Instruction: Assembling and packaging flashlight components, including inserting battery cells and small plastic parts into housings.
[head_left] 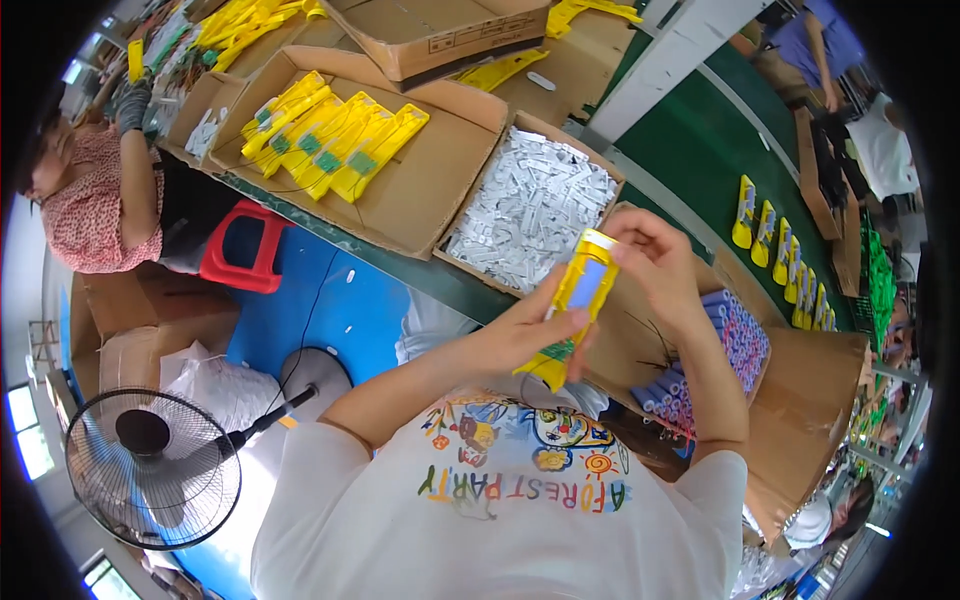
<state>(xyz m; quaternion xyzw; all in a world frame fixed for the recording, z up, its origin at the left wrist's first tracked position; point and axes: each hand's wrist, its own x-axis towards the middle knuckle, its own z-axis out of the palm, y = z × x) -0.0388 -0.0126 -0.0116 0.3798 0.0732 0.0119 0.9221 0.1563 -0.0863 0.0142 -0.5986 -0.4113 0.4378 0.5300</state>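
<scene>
Busy workshop, green bench loaded with open cartons, co-workers at the far left and right. Yellow casing is up in front of the person's chest, off the bench, just beside the carton of white plastic parts. Left grip: left hand wrapped round its lower half, thumb across the front. Right hand narrowed at the top end; can't tell whether the fingertips pinch or only press. Risks, my guess: a right-hand push against a loose left hold could twist the casing, tip out the blue-violet insert or strain the green circuit board. Casing look: long, slim, bright yellow, held tilted, white piece across the top, insert in the middle, board low down, partly hidden by fingers.
</scene>
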